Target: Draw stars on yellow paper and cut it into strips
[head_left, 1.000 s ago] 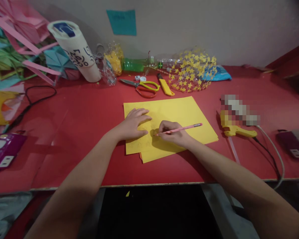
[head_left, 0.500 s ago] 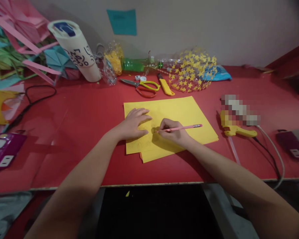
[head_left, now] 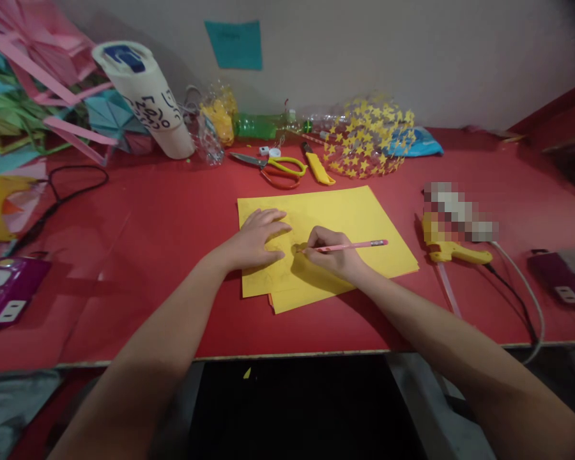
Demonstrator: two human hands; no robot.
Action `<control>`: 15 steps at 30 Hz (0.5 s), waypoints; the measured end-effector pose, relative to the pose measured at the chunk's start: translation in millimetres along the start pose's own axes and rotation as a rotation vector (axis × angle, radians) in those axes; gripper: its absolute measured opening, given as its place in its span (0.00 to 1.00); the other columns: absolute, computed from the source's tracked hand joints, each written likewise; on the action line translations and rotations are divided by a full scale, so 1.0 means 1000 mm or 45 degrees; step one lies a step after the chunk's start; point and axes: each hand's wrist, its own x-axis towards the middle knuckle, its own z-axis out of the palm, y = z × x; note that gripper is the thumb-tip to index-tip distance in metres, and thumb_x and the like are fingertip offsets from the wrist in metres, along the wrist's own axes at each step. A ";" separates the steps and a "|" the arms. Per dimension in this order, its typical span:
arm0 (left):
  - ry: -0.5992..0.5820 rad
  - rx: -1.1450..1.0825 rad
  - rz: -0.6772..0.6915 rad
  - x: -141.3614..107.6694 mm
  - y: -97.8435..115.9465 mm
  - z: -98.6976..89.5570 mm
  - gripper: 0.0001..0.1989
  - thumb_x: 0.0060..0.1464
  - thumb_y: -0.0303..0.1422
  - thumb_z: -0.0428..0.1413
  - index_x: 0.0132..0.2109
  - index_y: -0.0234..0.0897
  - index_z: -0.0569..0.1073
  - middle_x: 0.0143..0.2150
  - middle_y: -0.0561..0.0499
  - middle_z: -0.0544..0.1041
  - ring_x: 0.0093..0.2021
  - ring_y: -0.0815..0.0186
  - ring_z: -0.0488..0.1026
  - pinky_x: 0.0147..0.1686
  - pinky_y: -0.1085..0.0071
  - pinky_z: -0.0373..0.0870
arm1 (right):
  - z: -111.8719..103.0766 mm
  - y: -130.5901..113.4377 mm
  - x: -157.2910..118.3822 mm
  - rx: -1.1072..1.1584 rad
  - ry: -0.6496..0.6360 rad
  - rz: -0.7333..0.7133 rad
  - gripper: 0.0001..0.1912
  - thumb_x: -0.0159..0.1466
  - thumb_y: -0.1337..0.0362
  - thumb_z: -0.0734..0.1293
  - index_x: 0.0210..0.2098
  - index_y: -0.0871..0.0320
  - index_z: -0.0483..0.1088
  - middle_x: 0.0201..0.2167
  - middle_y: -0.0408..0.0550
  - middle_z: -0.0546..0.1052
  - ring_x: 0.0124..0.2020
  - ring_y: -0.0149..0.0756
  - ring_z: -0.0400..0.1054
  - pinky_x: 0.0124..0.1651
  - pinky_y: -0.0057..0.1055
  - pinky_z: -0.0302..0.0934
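And the pencil is on the move! In the right hand [head_left: 333,255], the pink pencil [head_left: 352,246] has swung a touch flatter, its point creeping slightly farther from the table's near edge. It's a tiny shift, so I'd judge the handiwork is staying within one small patch.

The fingers there are curled in, pinching the pencil close to its point, right down at the yellow paper [head_left: 359,214]. Over on the other side, the left hand [head_left: 259,244] hasn't budged: palm down, fingers spread open on the sheet, which looks well steadied. Faint marks seem to show between the hands, too dim to read from here.

The paper lies in front of the person on the red table [head_left: 163,211], layers slightly askew. Just beyond it sit the scissors [head_left: 263,163] and a yellow cutter [head_left: 319,167]; off to the right, a yellow glue gun [head_left: 460,253].
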 end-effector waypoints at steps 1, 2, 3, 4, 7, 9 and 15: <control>0.002 0.002 0.001 0.000 0.000 0.000 0.26 0.52 0.40 0.57 0.58 0.40 0.70 0.69 0.42 0.59 0.69 0.49 0.52 0.67 0.48 0.47 | 0.000 0.000 0.000 -0.006 -0.002 0.003 0.07 0.53 0.64 0.64 0.22 0.55 0.60 0.17 0.37 0.63 0.20 0.26 0.53 0.24 0.27 0.46; 0.003 0.004 0.003 0.000 0.000 0.000 0.26 0.52 0.41 0.57 0.58 0.40 0.71 0.69 0.42 0.59 0.69 0.49 0.52 0.67 0.48 0.47 | 0.000 0.000 0.001 -0.007 -0.006 0.005 0.07 0.52 0.65 0.64 0.22 0.55 0.59 0.17 0.37 0.63 0.20 0.26 0.52 0.24 0.27 0.46; 0.003 0.006 0.005 0.000 0.000 0.000 0.26 0.52 0.41 0.57 0.58 0.40 0.71 0.69 0.42 0.59 0.69 0.49 0.52 0.67 0.48 0.47 | 0.000 0.000 0.001 -0.003 -0.013 0.004 0.06 0.52 0.65 0.63 0.22 0.55 0.59 0.17 0.37 0.63 0.20 0.26 0.52 0.23 0.27 0.46; 0.000 0.009 0.004 0.000 0.000 0.000 0.26 0.53 0.41 0.57 0.58 0.39 0.70 0.69 0.41 0.59 0.69 0.49 0.52 0.66 0.48 0.47 | 0.000 -0.001 0.001 0.003 -0.019 0.002 0.06 0.51 0.65 0.63 0.22 0.55 0.59 0.17 0.37 0.63 0.20 0.26 0.52 0.23 0.27 0.46; -0.011 0.016 0.004 0.000 0.000 0.000 0.27 0.53 0.41 0.57 0.59 0.38 0.70 0.69 0.40 0.59 0.69 0.49 0.52 0.67 0.48 0.46 | -0.002 -0.003 0.001 0.016 -0.040 -0.007 0.06 0.50 0.66 0.63 0.21 0.55 0.58 0.18 0.37 0.62 0.20 0.25 0.52 0.23 0.27 0.46; -0.014 0.019 0.007 0.000 0.001 -0.001 0.27 0.53 0.41 0.58 0.59 0.38 0.70 0.69 0.40 0.59 0.69 0.49 0.51 0.67 0.48 0.46 | -0.003 -0.004 0.000 0.014 -0.055 -0.012 0.06 0.49 0.67 0.62 0.21 0.55 0.58 0.18 0.37 0.62 0.20 0.25 0.52 0.24 0.27 0.46; -0.026 0.009 -0.001 0.000 0.002 -0.002 0.27 0.53 0.40 0.58 0.59 0.36 0.70 0.69 0.39 0.58 0.69 0.49 0.51 0.67 0.49 0.45 | -0.005 -0.005 0.001 0.008 -0.095 -0.030 0.05 0.49 0.68 0.62 0.21 0.55 0.58 0.18 0.37 0.62 0.20 0.25 0.52 0.23 0.27 0.46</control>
